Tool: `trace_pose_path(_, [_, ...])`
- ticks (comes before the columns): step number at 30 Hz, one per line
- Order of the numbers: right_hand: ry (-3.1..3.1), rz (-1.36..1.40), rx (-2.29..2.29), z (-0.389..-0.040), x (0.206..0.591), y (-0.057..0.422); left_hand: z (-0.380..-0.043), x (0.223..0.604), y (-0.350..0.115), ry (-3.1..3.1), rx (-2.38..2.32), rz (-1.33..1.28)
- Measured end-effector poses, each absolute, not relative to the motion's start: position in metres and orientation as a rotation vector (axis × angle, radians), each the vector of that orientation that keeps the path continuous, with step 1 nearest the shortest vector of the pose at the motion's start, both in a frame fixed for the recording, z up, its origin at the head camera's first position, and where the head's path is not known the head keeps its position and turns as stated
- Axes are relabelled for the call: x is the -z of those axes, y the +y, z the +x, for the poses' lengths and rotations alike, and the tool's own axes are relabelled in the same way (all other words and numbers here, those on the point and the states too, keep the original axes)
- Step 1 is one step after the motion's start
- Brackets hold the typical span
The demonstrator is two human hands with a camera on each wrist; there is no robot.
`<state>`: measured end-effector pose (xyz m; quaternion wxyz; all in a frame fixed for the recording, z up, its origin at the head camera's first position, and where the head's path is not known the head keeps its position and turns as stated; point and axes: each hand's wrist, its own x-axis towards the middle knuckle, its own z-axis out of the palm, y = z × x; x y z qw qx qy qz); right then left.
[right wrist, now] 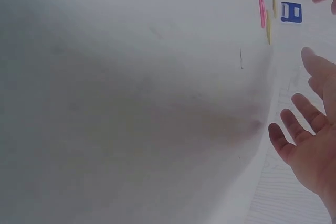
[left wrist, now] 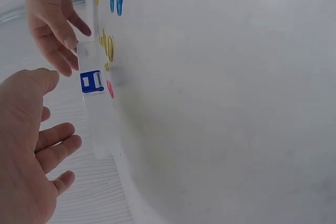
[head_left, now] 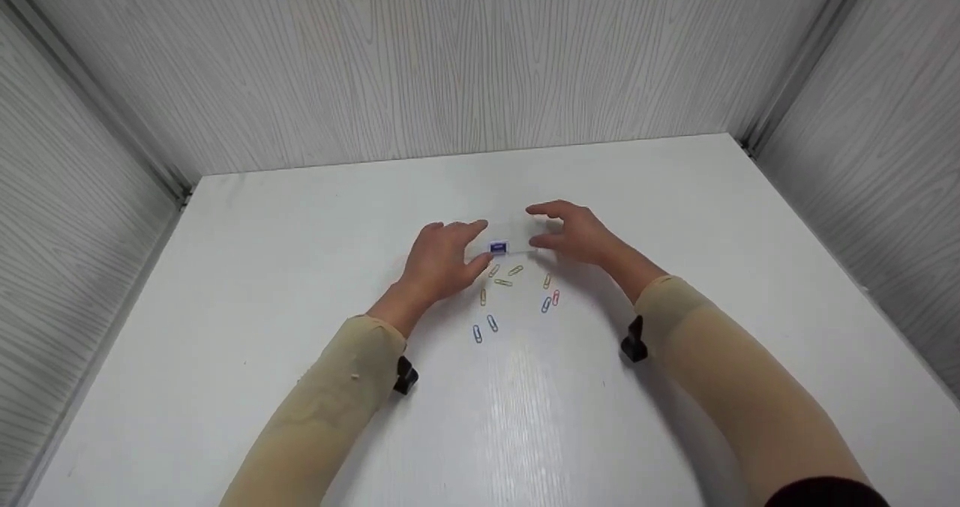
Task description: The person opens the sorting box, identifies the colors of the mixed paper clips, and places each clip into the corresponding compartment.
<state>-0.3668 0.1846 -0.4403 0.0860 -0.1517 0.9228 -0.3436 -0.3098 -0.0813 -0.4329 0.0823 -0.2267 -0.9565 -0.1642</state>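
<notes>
A clear plastic box (head_left: 519, 231) with a blue latch (head_left: 499, 247) on its near side sits between the two hands. By its left end is the left hand (head_left: 442, 258), thumb and fingers spread apart; in the left wrist view that hand (left wrist: 26, 145) holds nothing. At the right end, the right hand (head_left: 574, 233) has its fingers loosely extended, with nothing gripped in the right wrist view (right wrist: 315, 140). Whether any fingertip touches the box is hard to tell. In front of the box lie several paper clips: yellow (head_left: 503, 283), blue (head_left: 477, 334) and one pinkish red (head_left: 556, 298).
A white table (head_left: 480, 432) carries everything. Pale wood-grain panels enclose it at the back (head_left: 465, 64), left (head_left: 67, 214) and right (head_left: 885, 169). Black wrist mounts (head_left: 634, 346) hang below both sleeved forearms.
</notes>
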Motion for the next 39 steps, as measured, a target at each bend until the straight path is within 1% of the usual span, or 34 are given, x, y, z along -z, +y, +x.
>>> trace_pose_path(8, [2.607,-0.416,1.157,-0.374,0.447,0.193,-0.319,0.438,-0.075,-2.841,0.627,-0.743])
trace_pose_path(15, [2.53,-0.468,1.205,-0.378,0.455,0.198,-0.328,0.442,-0.073,-2.961,0.723,-0.761])
trace_pose_path(23, [2.533,-0.448,1.193,-0.378,0.456,0.196,-0.334,0.441,-0.072,-3.009,0.805,-0.7])
trace_pose_path(31, [2.536,-0.416,1.151,-0.379,0.454,0.195,-0.336,0.443,-0.071,-2.985,0.836,-0.698])
trace_pose_path(39, [2.525,-0.449,1.133,-0.38,0.455,0.195,-0.341,0.452,-0.069,-2.946,1.053,-0.586])
